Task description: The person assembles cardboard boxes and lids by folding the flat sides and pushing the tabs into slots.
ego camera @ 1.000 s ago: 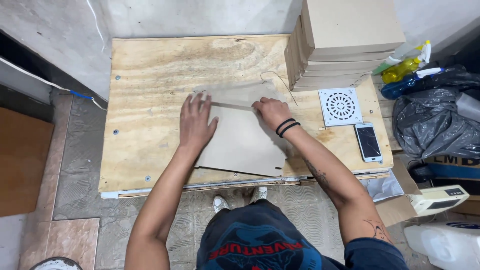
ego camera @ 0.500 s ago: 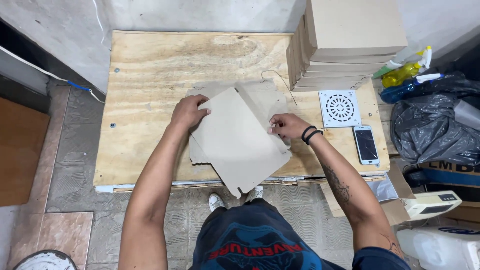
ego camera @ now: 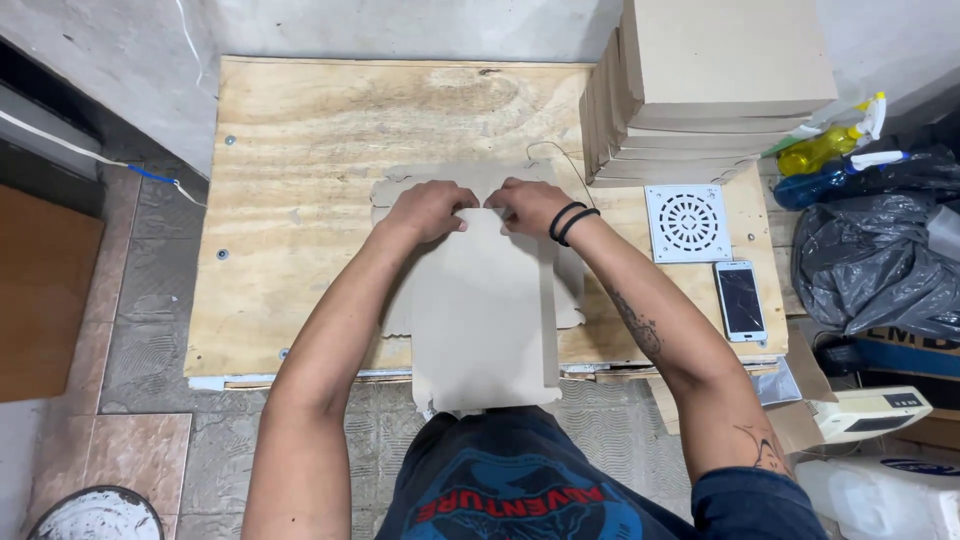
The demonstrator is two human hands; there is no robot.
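Cardboard sheet [ego camera: 485, 320] now squared lengthwise, left hand [ego camera: 428, 210] and right hand [ego camera: 528, 205] pinching its far edge

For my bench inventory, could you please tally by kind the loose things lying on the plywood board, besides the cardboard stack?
Flat cardboard box blank, held at its far edge by the left hand and the right hand: 1
White square drain grate: 1
Smartphone: 1
Total: 3

Bare arms, black wristbands [ego camera: 570, 221], dark blue tee (red print)
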